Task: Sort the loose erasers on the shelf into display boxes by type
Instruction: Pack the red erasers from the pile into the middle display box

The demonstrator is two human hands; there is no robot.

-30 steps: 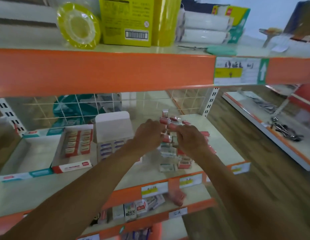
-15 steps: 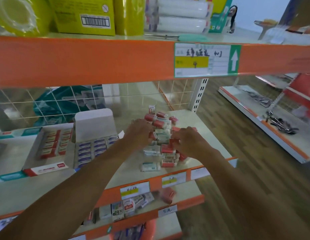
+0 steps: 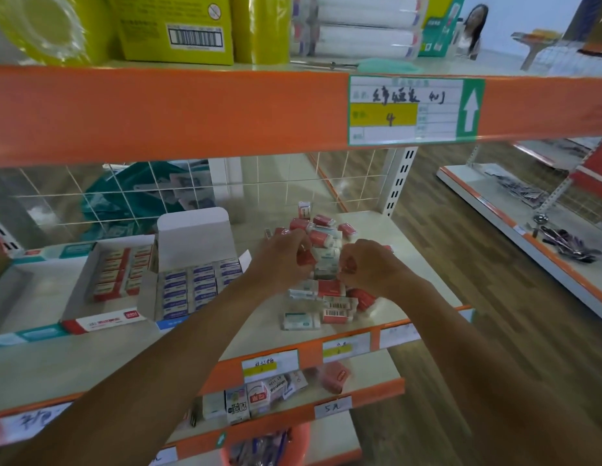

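Left hand (image 3: pixel 284 260) grips a red-sleeved eraser (image 3: pixel 307 257) in curled fingers. Right hand (image 3: pixel 373 269) pinches a second red eraser (image 3: pixel 350 264). Both hands are over the loose eraser pile (image 3: pixel 326 297) on the shelf (image 3: pixel 417 274). A red-label display box (image 3: pixel 114 274) and a blue-label display box (image 3: pixel 198 287) stand open, left of the pile.

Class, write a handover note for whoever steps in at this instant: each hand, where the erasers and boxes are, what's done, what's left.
Left hand: grips a red-sleeved eraser over the pile.
Right hand: pinches a second red eraser.
Loose pile: right part of the shelf, types mixed.
Done: red-label box and blue-label box, to the left, hold rows of erasers.
Left: box the two held erasers, then sort the rest of the pile. The teal-trimmed box shows no erasers.
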